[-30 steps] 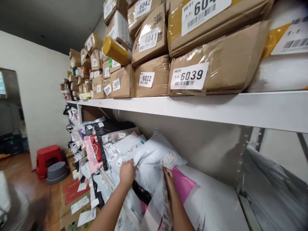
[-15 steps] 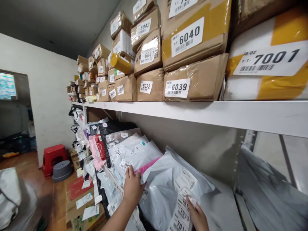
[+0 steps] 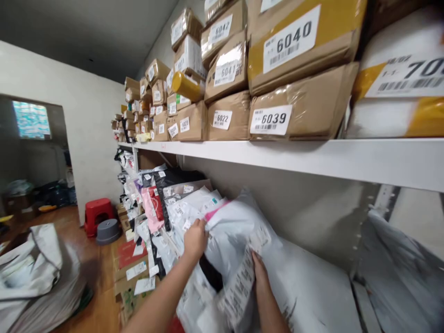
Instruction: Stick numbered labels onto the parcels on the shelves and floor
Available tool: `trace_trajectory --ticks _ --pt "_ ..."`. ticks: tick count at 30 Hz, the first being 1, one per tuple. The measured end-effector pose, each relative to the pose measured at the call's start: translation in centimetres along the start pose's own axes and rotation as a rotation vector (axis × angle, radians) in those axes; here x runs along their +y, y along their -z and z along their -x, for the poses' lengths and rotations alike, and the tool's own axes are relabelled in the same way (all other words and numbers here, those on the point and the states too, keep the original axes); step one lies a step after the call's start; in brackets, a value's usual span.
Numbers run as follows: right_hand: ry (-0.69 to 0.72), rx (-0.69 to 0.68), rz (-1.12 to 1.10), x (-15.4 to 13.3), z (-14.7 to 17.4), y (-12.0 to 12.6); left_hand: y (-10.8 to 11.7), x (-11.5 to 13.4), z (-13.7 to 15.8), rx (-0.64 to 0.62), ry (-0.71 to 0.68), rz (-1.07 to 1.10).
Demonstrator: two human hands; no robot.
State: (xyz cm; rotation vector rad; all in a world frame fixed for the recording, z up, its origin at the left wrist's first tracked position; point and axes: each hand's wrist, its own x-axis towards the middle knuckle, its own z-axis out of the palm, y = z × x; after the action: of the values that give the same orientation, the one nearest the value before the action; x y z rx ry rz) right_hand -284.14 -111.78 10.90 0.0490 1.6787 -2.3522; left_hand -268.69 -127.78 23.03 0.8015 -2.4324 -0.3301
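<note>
A big pale grey plastic mailer bag (image 3: 229,231) stands on the lower shelf, leaning over other parcels. My left hand (image 3: 195,241) is closed on its left edge, close to a bright pink strip (image 3: 217,210). My right hand (image 3: 260,273) presses against the bag's front and holds a long strip of white number labels (image 3: 239,286), blurred now. A shipping label (image 3: 261,235) sits on the bag just above that strip. Below my left hand a black parcel (image 3: 211,273) shows in the gap.
Overhead, a white shelf (image 3: 243,150) bears numbered cardboard boxes (image 3: 222,118). Smaller mailers (image 3: 180,210) lean in a row to the left. On the floor are a red stool (image 3: 99,215), a grey stool (image 3: 107,231) and a large white sack (image 3: 31,277).
My left hand has closed on the bag's edge, and the bag has been pulled up and tilted. My right hand has moved up and left with the label strip. The view has swung left.
</note>
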Motion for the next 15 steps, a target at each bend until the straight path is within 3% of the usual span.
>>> trace_trajectory --ticks 3,6,8,10,12,15 --pt "-0.026 -0.003 0.025 0.4 -1.7 -1.1 1.5 -0.9 -0.3 0.064 0.087 0.005" --pt "-0.041 0.026 0.085 0.6 -2.3 0.4 2.6 -1.9 3.2 0.207 0.031 0.05" --pt "-0.039 0.054 0.131 0.6 -2.1 1.9 2.2 -3.5 7.9 0.276 -0.091 0.154" --pt "-0.032 0.06 0.152 0.5 -1.7 3.0 0.4 -6.6 14.0 0.146 -0.103 0.219" --pt "-0.028 0.048 0.156 0.4 -1.4 3.5 -2.2 -11.2 20.5 -0.055 0.017 0.241" --pt "-0.014 0.066 0.181 0.4 -1.1 3.8 -5.3 -19.0 29.4 -0.164 0.267 0.319"
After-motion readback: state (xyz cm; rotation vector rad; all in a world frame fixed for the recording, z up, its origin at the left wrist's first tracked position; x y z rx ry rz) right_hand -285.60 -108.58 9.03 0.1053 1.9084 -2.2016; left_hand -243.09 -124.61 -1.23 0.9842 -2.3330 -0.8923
